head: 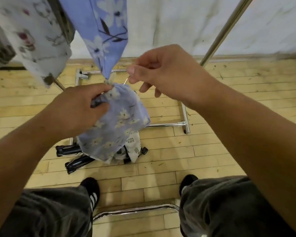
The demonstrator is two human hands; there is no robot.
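Observation:
A blue cloth (120, 122) printed with white flowers hangs from above and narrows to a bunched point at mid-frame. My left hand (82, 106) grips the cloth just below that point, fingers curled into the folds. To its right, my right hand (162, 72) pinches a thin, light pin-like piece (126, 81) between thumb and forefinger; its tip lies at the bunched cloth. What the thin piece is I cannot tell.
A white cloth with dark flowers (32, 40) hangs at the upper left. A chrome rack's base (184, 124) and slanted pole (225, 31) stand on the wooden floor. Black folded items (72, 151) lie under the blue cloth. A chrome bar (135, 209) runs between my feet.

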